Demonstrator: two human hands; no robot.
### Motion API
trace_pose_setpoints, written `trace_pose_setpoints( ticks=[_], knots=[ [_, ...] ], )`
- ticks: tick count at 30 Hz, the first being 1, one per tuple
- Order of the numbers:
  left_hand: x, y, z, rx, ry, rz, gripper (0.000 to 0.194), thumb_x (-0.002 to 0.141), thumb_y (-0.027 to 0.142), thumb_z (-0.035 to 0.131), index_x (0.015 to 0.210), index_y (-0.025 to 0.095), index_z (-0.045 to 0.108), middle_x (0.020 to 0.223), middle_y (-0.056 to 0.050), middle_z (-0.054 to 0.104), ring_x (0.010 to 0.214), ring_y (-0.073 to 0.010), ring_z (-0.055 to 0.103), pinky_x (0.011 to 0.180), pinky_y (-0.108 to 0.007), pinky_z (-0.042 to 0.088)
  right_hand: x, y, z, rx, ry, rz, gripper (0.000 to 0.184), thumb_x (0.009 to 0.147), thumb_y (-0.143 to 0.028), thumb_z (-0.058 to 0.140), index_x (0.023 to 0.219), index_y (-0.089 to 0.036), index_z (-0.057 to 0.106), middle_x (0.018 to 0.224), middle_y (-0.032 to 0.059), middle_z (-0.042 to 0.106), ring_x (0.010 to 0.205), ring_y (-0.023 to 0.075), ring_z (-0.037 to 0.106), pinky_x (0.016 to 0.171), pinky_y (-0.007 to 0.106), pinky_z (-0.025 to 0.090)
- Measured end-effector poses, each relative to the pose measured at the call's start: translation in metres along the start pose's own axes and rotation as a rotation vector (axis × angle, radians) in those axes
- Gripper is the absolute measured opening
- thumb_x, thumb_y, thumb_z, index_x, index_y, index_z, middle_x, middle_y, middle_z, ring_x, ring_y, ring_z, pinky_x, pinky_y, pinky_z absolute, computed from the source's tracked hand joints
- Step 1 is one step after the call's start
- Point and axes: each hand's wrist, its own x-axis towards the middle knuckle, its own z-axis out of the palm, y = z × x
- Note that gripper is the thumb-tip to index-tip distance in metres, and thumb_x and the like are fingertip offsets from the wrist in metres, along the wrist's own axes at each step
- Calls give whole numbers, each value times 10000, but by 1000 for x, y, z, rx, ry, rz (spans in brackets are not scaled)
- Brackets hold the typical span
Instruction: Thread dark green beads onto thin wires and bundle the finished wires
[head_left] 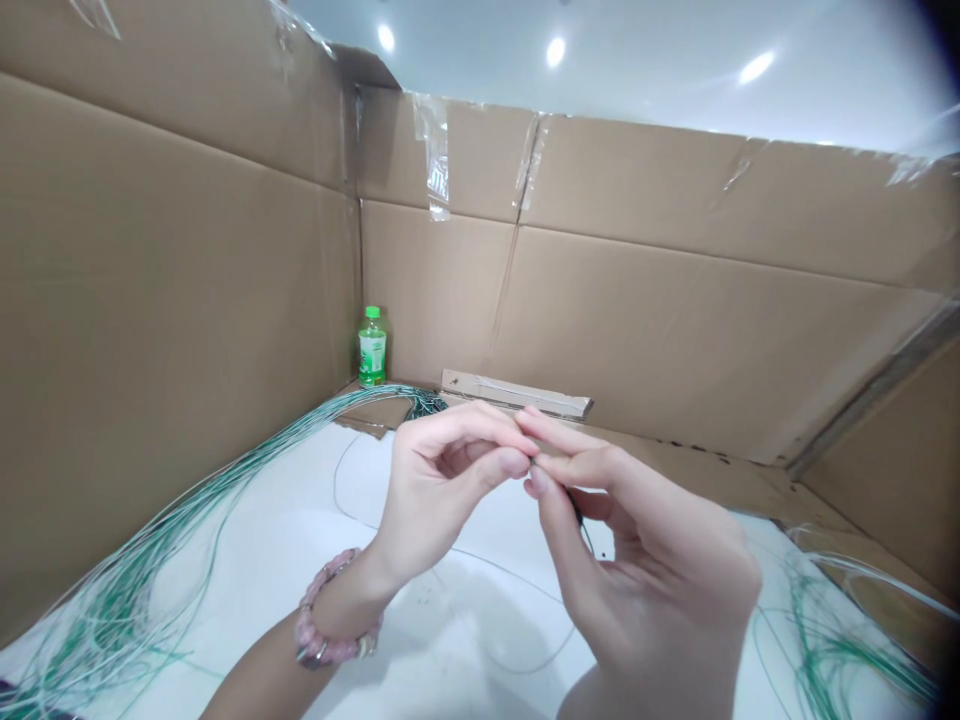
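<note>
The walls at the left and back of the frame are made of corrugated cardboard (pixel 172 330), matt and slightly rough, with creased fold lines. Along the top edge, strips of clear packing tape (pixel 435 150) are seen with a glossy, crinkled finish. At centre left, a smooth plastic bottle (pixel 372 348) is topped by a green plastic cap. The white tabletop (pixel 465 610) is smooth and glossy — reflections are caught on it. Thin plastic-coated wires (pixel 112 600) with a slight sheen are spread at lower left. At lower centre-left, a bracelet (pixel 330 610) of polished pink stone beads is finished with a shiny metal-looking piece — smooth throughout.
</note>
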Motion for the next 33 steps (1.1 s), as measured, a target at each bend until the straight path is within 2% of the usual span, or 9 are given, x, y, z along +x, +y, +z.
trace_pose_setpoints(
  ticks=[4, 7, 10, 14, 22, 27, 31, 33],
  knots=[
    [1, 5, -10, 238, -20, 114, 169, 782, 56, 705, 797, 210, 772, 760, -9, 718, 714, -86, 651, 626, -138, 530, 2, 1, -1, -72, -12, 1, 179, 834, -25, 604, 804, -200, 627, 907, -38, 756, 930, 90, 722, 841, 79, 543],
    [1, 8, -17, 340, -61, 153, 206, 761, 20, 705, 817, 208, 768, 769, -12, 725, 715, -102, 653, 646, -167, 541, 6, 2, -2, -56, -68, 22, 167, 821, -41, 639, 771, -200, 634, 761, -66, 736, 695, 42, 709, 682, 37, 522],
    [2, 11, -19, 340, -63, 104, 183, 749, 38, 722, 832, 197, 759, 765, -17, 734, 680, -111, 663, 602, -171, 544, 9, 3, -2, -5, -93, 72, 173, 803, -35, 661, 790, -205, 633, 694, -92, 711, 551, 5, 637, 573, 16, 483],
    [2, 12, -21, 326, -95, 62, 190, 740, 22, 725, 807, 198, 753, 741, -3, 723, 673, -98, 650, 605, -163, 531, 9, 4, -4, 60, -77, 118, 173, 807, -45, 667, 832, -198, 592, 742, -82, 731, 618, -4, 663, 631, -14, 478],
    [5, 13, -25, 420, -182, 141, 223, 828, 65, 654, 897, 245, 766, 768, -8, 668, 698, -94, 590, 600, -201, 469, 5, 6, -4, 95, -68, 123, 175, 800, -61, 690, 821, -197, 582, 785, -59, 755, 648, 12, 688, 628, -6, 486],
    [4, 15, -22, 455, -147, 131, 106, 813, 81, 673, 799, 179, 712, 723, -9, 638, 667, -95, 559, 564, -205, 448, 7, 6, -4, 88, -78, 101, 178, 789, -72, 711, 852, -201, 605, 765, -77, 747, 642, -5, 682, 631, -30, 470],
    [2, 15, -19, 557, -95, 209, 106, 824, 83, 663, 755, 164, 657, 714, -7, 636, 666, -92, 559, 566, -200, 455, 8, 6, -1, 88, -82, 117, 186, 813, -86, 689, 948, -205, 641, 827, -59, 762, 720, 16, 705, 688, -6, 501],
    [2, 14, -19, 599, -75, 249, 109, 830, 73, 653, 767, 162, 649, 723, -8, 642, 677, -91, 568, 580, -197, 466, 8, 6, 1, 84, -88, 126, 154, 820, -109, 688, 931, -210, 656, 810, -71, 755, 703, 18, 699, 695, 16, 519]
  ],
)
